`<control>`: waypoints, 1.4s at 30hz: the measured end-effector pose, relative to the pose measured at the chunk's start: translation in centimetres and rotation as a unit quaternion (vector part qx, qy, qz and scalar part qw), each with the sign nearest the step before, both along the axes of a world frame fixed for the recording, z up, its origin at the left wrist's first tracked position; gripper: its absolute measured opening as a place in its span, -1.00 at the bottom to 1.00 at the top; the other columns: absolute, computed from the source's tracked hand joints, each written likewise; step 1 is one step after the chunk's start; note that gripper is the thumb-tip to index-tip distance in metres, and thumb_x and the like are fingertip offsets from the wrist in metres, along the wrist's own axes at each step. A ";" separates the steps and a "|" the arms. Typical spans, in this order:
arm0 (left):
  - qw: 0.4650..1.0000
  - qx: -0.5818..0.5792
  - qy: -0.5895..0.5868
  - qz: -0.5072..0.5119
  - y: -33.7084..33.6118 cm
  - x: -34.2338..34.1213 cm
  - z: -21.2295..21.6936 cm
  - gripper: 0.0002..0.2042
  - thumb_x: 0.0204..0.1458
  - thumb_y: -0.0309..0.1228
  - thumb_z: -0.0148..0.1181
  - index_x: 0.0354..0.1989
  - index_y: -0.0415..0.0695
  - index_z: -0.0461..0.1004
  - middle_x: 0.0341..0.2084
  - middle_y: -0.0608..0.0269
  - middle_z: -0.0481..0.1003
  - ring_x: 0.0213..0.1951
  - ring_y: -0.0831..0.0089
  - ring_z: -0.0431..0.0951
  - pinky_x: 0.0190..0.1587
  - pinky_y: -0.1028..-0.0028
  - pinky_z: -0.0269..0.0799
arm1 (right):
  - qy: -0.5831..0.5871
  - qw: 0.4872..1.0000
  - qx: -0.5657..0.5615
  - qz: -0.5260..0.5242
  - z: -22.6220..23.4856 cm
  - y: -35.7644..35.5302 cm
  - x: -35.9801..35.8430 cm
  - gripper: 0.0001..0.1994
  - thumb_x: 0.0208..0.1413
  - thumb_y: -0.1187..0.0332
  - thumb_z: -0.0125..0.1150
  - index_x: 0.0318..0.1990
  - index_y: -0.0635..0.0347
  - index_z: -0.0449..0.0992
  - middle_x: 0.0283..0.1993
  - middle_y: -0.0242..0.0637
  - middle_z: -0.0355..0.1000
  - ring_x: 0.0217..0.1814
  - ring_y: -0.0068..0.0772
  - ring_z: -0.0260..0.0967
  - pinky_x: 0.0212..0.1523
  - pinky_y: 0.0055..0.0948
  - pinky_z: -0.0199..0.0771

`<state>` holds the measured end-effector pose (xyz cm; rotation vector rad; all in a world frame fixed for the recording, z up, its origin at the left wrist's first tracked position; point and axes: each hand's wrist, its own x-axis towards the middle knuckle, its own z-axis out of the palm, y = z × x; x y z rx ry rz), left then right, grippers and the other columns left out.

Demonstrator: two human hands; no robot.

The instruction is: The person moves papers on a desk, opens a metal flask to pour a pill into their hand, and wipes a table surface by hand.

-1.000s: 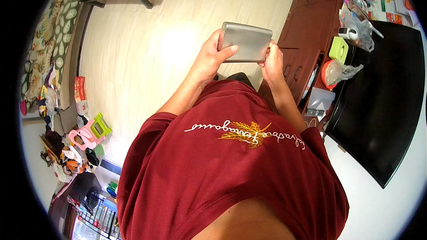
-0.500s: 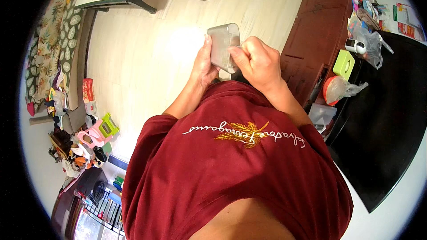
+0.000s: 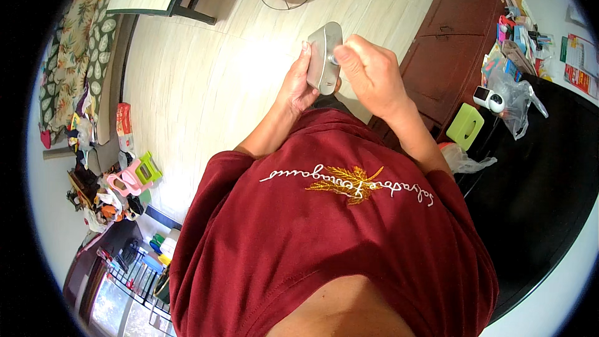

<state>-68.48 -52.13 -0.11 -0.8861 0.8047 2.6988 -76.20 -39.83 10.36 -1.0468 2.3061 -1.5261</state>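
Turned edge-on since earlier: grey case [image 3: 324, 56], left hand [image 3: 296, 87] clamped behind, right hand [image 3: 368, 72] apparently gripping front.

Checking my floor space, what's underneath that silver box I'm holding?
Below the silver box lies bare pale wood floor. The left hand and right hand cover its lower edge.

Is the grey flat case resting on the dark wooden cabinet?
No. The grey flat case is held up over the floor between the left hand and right hand, left of the dark wooden cabinet.
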 end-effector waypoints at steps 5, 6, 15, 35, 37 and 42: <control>0.999 0.041 0.015 -0.004 0.4 -2.3 -0.2 -0.51 0.14 0.10 -0.26 -0.10 -0.09 0.32 -0.43 0.27 0.42 -0.58 0.48 0.41 -0.69 0.56 0.25 | -0.073 0.997 -0.029 0.023 -0.1 0.2 -2.5 -0.62 0.22 0.17 -0.09 -0.57 0.25 0.23 -0.74 -0.21 0.16 -0.72 -0.35 0.17 -0.66 -0.41 0.19; 0.999 0.046 0.004 0.005 0.5 -2.7 -0.1 -0.51 0.14 0.10 -0.26 -0.10 -0.09 0.32 -0.44 0.28 0.41 -0.57 0.48 0.41 -0.68 0.56 0.25 | -0.078 0.996 -0.029 0.026 -0.1 0.2 -2.9 -0.62 0.22 0.17 -0.09 -0.56 0.25 0.24 -0.74 -0.21 0.16 -0.72 -0.36 0.17 -0.65 -0.42 0.20; 0.988 0.134 0.079 -0.019 -1.0 -4.9 -2.0 -0.62 0.18 -0.01 -0.25 -0.23 -0.09 0.31 -0.69 0.27 0.28 -0.79 0.63 0.15 -0.77 0.66 0.04 | -0.229 0.970 -0.078 0.023 -1.5 -2.6 -5.4 -0.72 0.19 0.22 -0.03 -0.41 0.28 0.33 -0.59 -0.36 0.32 -0.60 -0.63 0.21 -0.55 -0.58 0.27; 0.981 0.118 -0.037 0.148 -11.0 -9.5 0.7 -0.59 0.16 0.00 -0.18 -0.35 -0.17 0.21 -0.67 0.30 0.24 -0.73 0.67 0.14 -0.74 0.71 0.08 | -0.330 0.939 -0.097 -0.006 -4.0 -15.4 -11.9 -0.70 0.16 0.36 -0.03 0.03 0.25 0.30 -0.11 -0.25 0.31 -0.29 -0.54 0.34 -0.30 -0.54 0.44; 0.979 0.121 -0.043 0.159 -11.8 -9.5 0.5 -0.60 0.16 0.00 -0.18 -0.36 -0.17 0.22 -0.66 0.29 0.25 -0.73 0.66 0.15 -0.74 0.70 0.09 | -0.308 0.947 -0.092 0.006 -4.3 -16.5 -12.1 -0.70 0.15 0.38 -0.01 0.04 0.23 0.31 -0.09 -0.25 0.30 -0.27 -0.53 0.35 -0.29 -0.54 0.44; 0.975 0.144 -0.048 0.159 -13.4 -8.9 -0.8 -0.58 0.20 0.02 -0.34 -0.19 -0.12 0.20 -0.63 0.21 0.28 -0.74 0.58 0.17 -0.72 0.63 0.09 | -0.266 0.961 -0.068 0.034 -4.9 -18.3 -12.3 -0.71 0.12 0.41 0.04 0.01 0.19 0.38 -0.06 -0.26 0.28 -0.23 -0.51 0.38 -0.28 -0.55 0.44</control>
